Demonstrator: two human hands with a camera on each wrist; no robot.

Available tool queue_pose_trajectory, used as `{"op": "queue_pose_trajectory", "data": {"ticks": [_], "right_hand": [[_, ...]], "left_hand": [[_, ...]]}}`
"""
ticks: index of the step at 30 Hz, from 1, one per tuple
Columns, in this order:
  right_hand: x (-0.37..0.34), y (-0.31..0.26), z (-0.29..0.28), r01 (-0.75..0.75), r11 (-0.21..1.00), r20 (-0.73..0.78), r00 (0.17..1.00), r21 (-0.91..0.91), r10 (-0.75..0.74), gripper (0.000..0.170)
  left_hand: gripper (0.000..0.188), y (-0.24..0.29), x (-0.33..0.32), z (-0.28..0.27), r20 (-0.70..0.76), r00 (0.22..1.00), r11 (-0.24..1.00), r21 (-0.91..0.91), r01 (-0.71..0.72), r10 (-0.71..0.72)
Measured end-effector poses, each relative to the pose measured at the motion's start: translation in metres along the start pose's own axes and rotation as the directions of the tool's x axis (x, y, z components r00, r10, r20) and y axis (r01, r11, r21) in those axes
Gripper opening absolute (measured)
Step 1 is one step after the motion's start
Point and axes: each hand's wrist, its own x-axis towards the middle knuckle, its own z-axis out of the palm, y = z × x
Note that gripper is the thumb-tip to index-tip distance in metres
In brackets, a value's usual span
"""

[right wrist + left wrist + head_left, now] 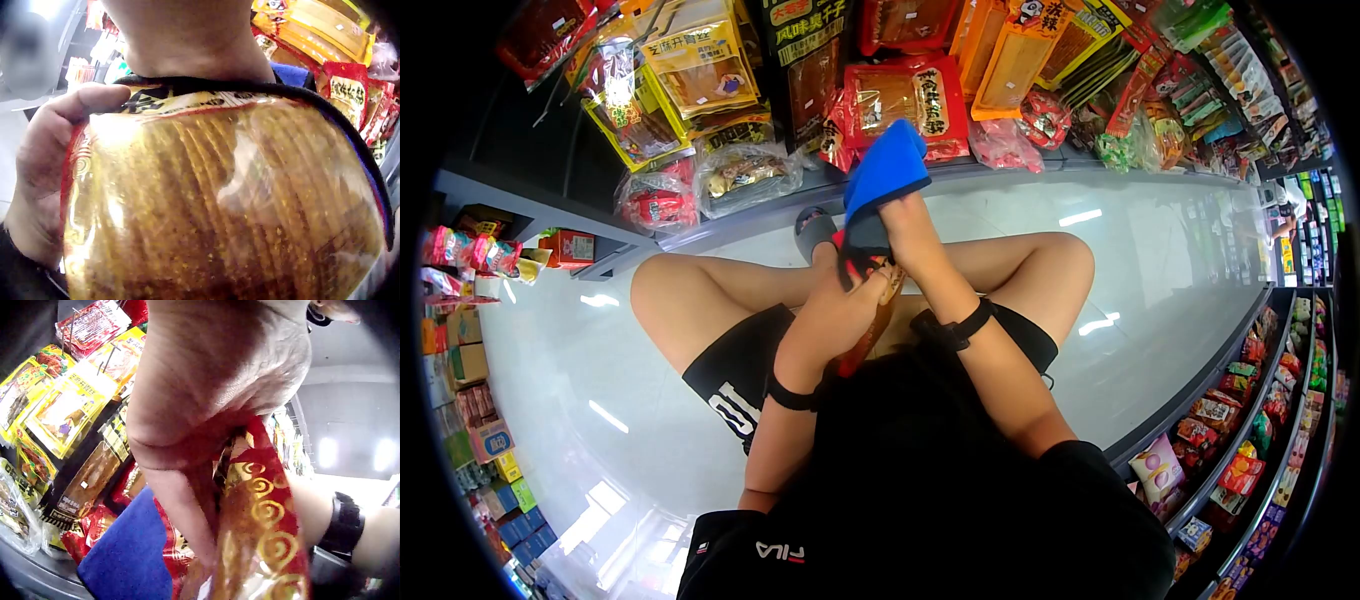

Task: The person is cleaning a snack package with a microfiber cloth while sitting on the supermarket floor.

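Note:
My left hand (840,310) grips the edge of a red and gold see-through snack packet (262,531). Brown ribbed strips show through its plastic (206,200). In the right wrist view the left thumb lies along the packet's upper side edge. A blue cloth with a black border (885,175) covers my right hand (910,230) from the wrist forward, hiding its fingers. That cloth lies behind the packet, its black edge running along the packet's top in the right wrist view. Both hands are close together over the lap.
Hanging snack packets (700,70) and a red packet (905,105) fill the shelf ahead, above a grey ledge (730,215). Loose bagged goods (745,180) sit on that ledge. Snack shelves (1220,430) curve along the right, boxes (490,440) along the left. Crossed legs rest on the pale floor (600,350).

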Motion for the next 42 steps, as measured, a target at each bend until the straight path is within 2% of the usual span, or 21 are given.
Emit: {"op": "queue_pose_trajectory", "data": {"ticks": [1,3,5,6,7,10,12,15,16,17,20,21,25,27,28,29,34,37,39,40,42], "right_hand": [[0.001,0.004,-0.005,-0.088,0.978,0.021,0.996,0.187,0.085,0.041],[0.003,0.018,-0.01,-0.046,0.995,0.044,0.998,0.084,0.042,0.055],[0.008,0.032,-0.016,-0.222,0.883,0.09,0.975,0.414,0.204,0.054],[0.008,0.087,-0.023,0.149,0.986,-0.005,0.989,0.075,-0.149,0.053],[0.009,0.054,-0.039,0.241,0.949,0.129,0.968,-0.206,-0.217,0.05],[0.014,0.051,-0.037,0.261,0.937,0.058,0.965,-0.233,-0.254,0.048],[0.013,0.025,-0.039,0.136,0.99,0.073,0.988,0.047,-0.139,0.037],[0.007,-0.026,-0.048,-0.05,0.987,0.218,0.976,0.156,0.015,0.035],[-0.001,-0.034,-0.049,-0.168,0.869,0.212,0.974,0.465,0.075,0.034],[0.001,-0.03,-0.051,-0.168,0.869,0.212,0.974,0.465,0.075,0.034],[0.004,-0.035,-0.062,0.1,0.994,0.24,0.967,-0.051,-0.085,0.035],[0.004,-0.053,-0.062,0.354,0.904,0.259,0.92,-0.238,-0.292,0.045],[-0.005,-0.078,-0.071,0.456,0.785,0.327,0.882,-0.419,-0.338,0.06],[-0.004,-0.063,-0.067,0.534,0.767,0.325,0.84,-0.355,-0.435,0.057],[-0.009,-0.055,-0.067,0.137,0.981,0.197,0.967,0.135,-0.162,0.051],[-0.013,-0.049,-0.068,-0.274,0.748,0.234,0.958,0.604,0.163,0.045],[-0.012,-0.047,-0.061,-0.237,0.769,0.173,0.971,0.594,0.166,0.027],[-0.011,-0.041,-0.061,-0.195,0.783,0.104,0.981,0.591,0.166,0.024],[-0.011,-0.039,-0.061,-0.151,0.801,0.053,0.988,0.579,0.148,0.022],[-0.012,-0.038,-0.062,-0.118,0.842,0.032,0.992,0.526,0.118,0.022],[-0.013,-0.039,-0.061,-0.084,0.878,0.014,0.996,0.471,0.087,0.023]], "left_hand": [[0.021,0.001,0.001,-0.003,0.184,0.97,0.975,-0.124,0.186,-0.162],[0.019,-0.001,0.0,0.005,0.213,0.954,0.958,-0.149,0.244,-0.21],[0.023,0.003,0.003,0.014,-0.016,0.971,0.856,-0.474,0.204,-0.24],[0.023,0.012,0.004,0.008,-0.013,0.971,0.857,-0.473,0.204,-0.238],[0.025,0.028,0.006,-0.004,0.106,0.949,0.783,-0.541,0.307,-0.298],[0.034,0.016,0.006,-0.006,0.245,0.92,0.743,-0.542,0.393,-0.307],[0.042,0.001,0.004,-0.003,0.276,0.923,0.787,-0.49,0.375,-0.267],[0.052,0.003,0.005,-0.008,0.273,0.912,0.637,-0.654,0.409,-0.306],[0.054,0.017,0.01,-0.02,0.24,0.94,0.582,-0.739,0.339,-0.243],[0.055,0.025,0.013,-0.027,0.198,0.963,0.515,-0.815,0.266,-0.184],[0.064,0.013,0.013,-0.021,0.219,0.959,0.374,-0.886,0.273,-0.181],[0.064,0.01,0.013,-0.022,0.212,0.958,0.34,-0.901,0.269,-0.194],[0.064,0.008,0.012,-0.026,0.16,0.957,0.277,-0.934,0.226,-0.243],[0.064,0.007,0.014,-0.029,0.131,0.955,0.272,-0.94,0.204,-0.264],[0.064,0.005,0.014,-0.03,0.119,0.955,0.276,-0.941,0.196,-0.272],[0.064,0.004,0.015,-0.031,0.104,0.954,0.289,-0.939,0.188,-0.281],[0.064,-0.01,0.014,-0.029,0.033,0.958,0.379,-0.914,0.143,-0.283],[0.063,-0.017,0.015,-0.031,-0.005,0.894,0.52,-0.815,0.255,-0.447],[0.049,-0.04,0.018,-0.028,-0.328,0.851,0.731,-0.676,0.092,-0.411],[0.035,-0.045,0.019,-0.028,-0.439,0.775,0.718,-0.696,0.026,-0.454],[0.028,-0.05,0.013,-0.036,-0.428,0.735,0.675,-0.736,0.054,-0.526]]}}
